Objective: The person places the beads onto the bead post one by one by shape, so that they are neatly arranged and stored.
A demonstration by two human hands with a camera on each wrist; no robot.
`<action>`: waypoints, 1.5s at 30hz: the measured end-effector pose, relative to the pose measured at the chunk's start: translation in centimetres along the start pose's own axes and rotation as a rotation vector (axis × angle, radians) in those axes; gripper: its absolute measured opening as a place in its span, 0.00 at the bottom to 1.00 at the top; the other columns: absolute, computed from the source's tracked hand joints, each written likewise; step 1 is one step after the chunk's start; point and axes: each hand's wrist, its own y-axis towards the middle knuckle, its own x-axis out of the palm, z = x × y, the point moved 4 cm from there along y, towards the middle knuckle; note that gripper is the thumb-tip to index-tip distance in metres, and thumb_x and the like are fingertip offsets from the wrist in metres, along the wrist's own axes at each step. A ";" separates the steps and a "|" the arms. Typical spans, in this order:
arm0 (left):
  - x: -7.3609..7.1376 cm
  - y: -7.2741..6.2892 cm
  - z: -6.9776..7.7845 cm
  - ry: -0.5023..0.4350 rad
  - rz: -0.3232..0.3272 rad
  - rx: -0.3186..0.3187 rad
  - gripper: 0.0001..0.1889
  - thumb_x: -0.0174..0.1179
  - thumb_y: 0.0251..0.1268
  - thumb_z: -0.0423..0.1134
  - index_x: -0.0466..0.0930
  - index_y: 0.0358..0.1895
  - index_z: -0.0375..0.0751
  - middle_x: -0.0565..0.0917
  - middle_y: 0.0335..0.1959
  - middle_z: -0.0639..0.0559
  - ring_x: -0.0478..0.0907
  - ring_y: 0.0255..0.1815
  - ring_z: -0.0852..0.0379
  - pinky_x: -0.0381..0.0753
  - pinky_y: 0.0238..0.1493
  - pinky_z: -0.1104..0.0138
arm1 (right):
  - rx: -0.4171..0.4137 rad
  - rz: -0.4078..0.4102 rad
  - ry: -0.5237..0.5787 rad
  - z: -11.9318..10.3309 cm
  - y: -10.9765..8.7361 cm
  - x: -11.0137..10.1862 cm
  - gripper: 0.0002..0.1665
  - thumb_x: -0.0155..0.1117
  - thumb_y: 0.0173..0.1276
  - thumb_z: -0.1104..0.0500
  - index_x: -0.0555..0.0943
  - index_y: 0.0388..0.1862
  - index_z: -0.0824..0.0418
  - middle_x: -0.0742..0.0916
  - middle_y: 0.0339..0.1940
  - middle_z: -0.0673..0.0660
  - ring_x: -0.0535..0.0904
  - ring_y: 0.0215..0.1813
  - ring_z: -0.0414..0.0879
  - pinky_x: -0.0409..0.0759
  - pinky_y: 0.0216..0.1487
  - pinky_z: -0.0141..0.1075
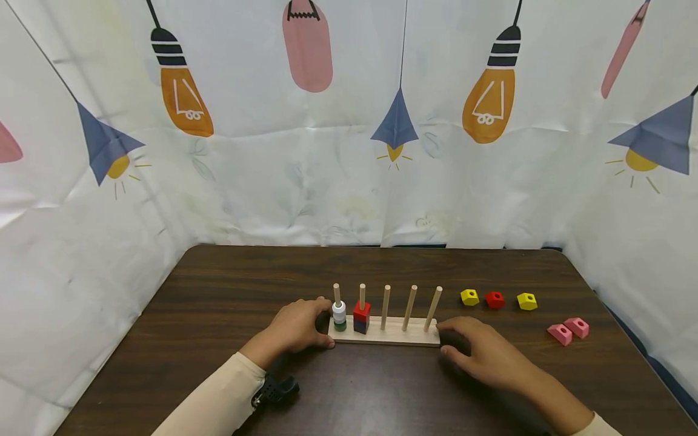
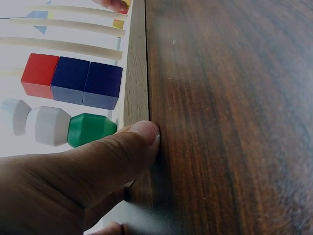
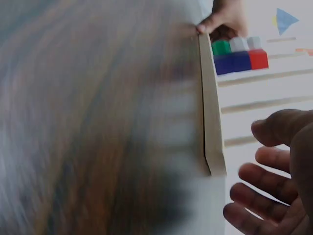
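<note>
Wooden pegboard (image 1: 387,339) on table (image 1: 229,278).
Left hand (image 1: 297,326) grips its left edge; right hand (image 1: 482,352), fingers relaxed, is beside its right edge.

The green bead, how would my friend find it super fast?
On the dark brown table, find the pale wooden board with five upright pegs. Look at the end peg beside the person's left hand. The green bead is the lowest one there, under the white beads, and the only green one on the board.
</note>
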 end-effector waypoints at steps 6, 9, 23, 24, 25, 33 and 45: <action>0.0 0.0 0.0 0.002 0.000 0.003 0.28 0.83 0.43 0.53 0.82 0.49 0.55 0.85 0.44 0.54 0.80 0.42 0.49 0.79 0.41 0.48 | 0.057 0.137 -0.059 2.1 0.5 -1.5 0.21 0.75 0.65 0.61 0.83 0.56 0.60 0.85 0.56 0.57 0.82 0.57 0.57 0.80 0.53 0.54; 0.0 0.0 -0.1 0.003 0.002 0.003 0.28 0.83 0.43 0.53 0.82 0.49 0.55 0.85 0.44 0.54 0.80 0.42 0.49 0.79 0.42 0.48 | 0.083 0.178 -0.085 3.3 0.9 -2.3 0.21 0.75 0.64 0.63 0.83 0.55 0.64 0.83 0.60 0.63 0.80 0.57 0.60 0.80 0.51 0.55; -0.1 0.0 0.0 0.005 -0.011 -0.006 0.29 0.83 0.43 0.53 0.82 0.50 0.55 0.85 0.45 0.53 0.80 0.43 0.48 0.78 0.42 0.48 | 0.103 0.092 -0.150 6.0 2.6 -2.9 0.26 0.75 0.64 0.63 0.80 0.60 0.69 0.80 0.64 0.70 0.74 0.65 0.69 0.71 0.62 0.64; -0.1 0.0 0.0 0.006 -0.012 -0.007 0.29 0.83 0.43 0.53 0.82 0.50 0.55 0.85 0.44 0.54 0.80 0.42 0.49 0.78 0.42 0.48 | 0.094 0.093 -0.153 6.1 2.7 -2.9 0.26 0.75 0.64 0.63 0.80 0.60 0.69 0.80 0.63 0.70 0.75 0.64 0.68 0.72 0.62 0.64; -0.1 0.0 0.0 0.007 -0.012 -0.008 0.29 0.83 0.43 0.53 0.81 0.49 0.55 0.85 0.44 0.54 0.80 0.42 0.49 0.78 0.42 0.48 | 0.088 0.093 -0.154 6.1 2.8 -2.9 0.26 0.75 0.64 0.63 0.80 0.59 0.69 0.81 0.61 0.69 0.76 0.63 0.68 0.72 0.61 0.63; -0.2 0.0 0.2 0.003 -0.003 0.009 0.28 0.84 0.43 0.53 0.82 0.48 0.55 0.85 0.43 0.54 0.81 0.42 0.48 0.79 0.41 0.48 | 0.109 0.092 -0.154 6.7 3.5 -2.7 0.21 0.73 0.63 0.68 0.81 0.55 0.69 0.85 0.52 0.66 0.83 0.50 0.60 0.81 0.50 0.56; -0.1 -0.1 0.1 0.003 -0.006 0.007 0.28 0.84 0.43 0.53 0.81 0.48 0.54 0.84 0.42 0.55 0.79 0.40 0.50 0.78 0.40 0.49 | 0.182 0.034 -0.119 6.7 4.4 -2.1 0.17 0.74 0.63 0.66 0.84 0.51 0.64 0.87 0.45 0.57 0.84 0.46 0.54 0.81 0.46 0.54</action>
